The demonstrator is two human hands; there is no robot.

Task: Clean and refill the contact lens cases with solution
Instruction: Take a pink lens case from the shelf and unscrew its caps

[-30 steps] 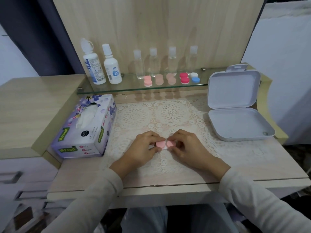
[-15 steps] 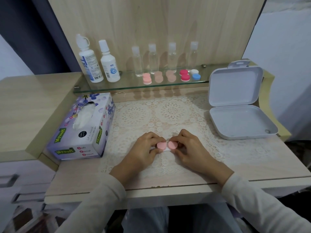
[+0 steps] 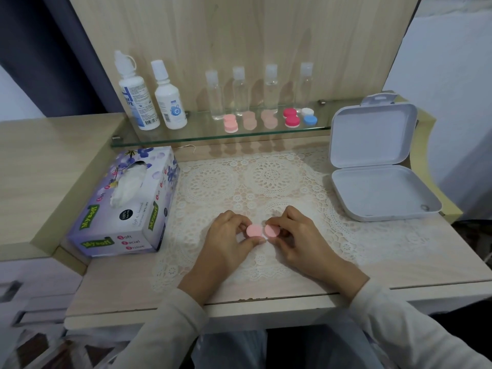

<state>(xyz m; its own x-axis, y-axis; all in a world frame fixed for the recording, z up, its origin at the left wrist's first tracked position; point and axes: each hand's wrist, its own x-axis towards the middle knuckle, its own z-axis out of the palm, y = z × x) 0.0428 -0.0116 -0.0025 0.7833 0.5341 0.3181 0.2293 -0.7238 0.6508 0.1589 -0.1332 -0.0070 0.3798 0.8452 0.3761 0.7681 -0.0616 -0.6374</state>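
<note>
On the lace-covered wooden surface (image 3: 266, 179), lower centre of frame, sits the pink two-capped plastic lens case (image 3: 262, 231). Left hand (image 3: 229, 243) and right hand (image 3: 298, 241) each pinch one cap, grip closed on it. Judged step: opening; next, twist both caps off.

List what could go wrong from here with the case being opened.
Both hands, left hand and right hand, grip the small pink twin-cap lens case over the white lace mat; any leftover liquid could spill into the lace. A loosened cap might roll off the wooden desk edge. The purple tissue box sits beside the left hand for wiping.
</note>
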